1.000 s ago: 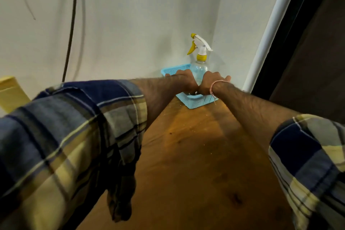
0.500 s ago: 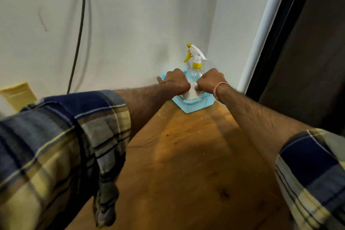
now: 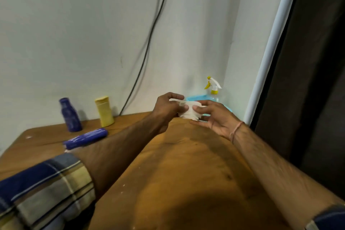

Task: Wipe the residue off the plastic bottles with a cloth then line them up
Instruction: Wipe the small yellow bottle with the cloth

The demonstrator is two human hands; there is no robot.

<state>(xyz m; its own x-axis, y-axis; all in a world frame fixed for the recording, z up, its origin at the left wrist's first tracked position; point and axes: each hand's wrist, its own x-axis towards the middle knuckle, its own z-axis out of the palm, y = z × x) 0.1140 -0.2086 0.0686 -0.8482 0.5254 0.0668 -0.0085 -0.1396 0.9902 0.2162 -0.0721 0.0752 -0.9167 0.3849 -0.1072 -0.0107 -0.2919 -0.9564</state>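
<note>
Both hands, the left hand (image 3: 166,110) and right hand (image 3: 214,117), pinch 1 folded white cloth (image 3: 189,111) between fingertips above the table's (image 3: 186,173) far right corner. 3 bottles sit near the far left edge: 2 blue, 1 upright (image 3: 70,115) and 1 lying (image 3: 85,138), plus 1 yellow (image 3: 104,111). 1 spray bottle (image 3: 214,89) stands by 1 basket (image 3: 196,98).

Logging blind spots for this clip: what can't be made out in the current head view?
- Folded white cloth: left hand and right hand cover its sides.
- Blue basket: the hands and cloth hide its contents.
- Spray bottle: base behind the right hand.
- Lying blue bottle: label blurred; one end behind the left forearm.
- Standing blue bottle, yellow bottle: residue too small to judge.
</note>
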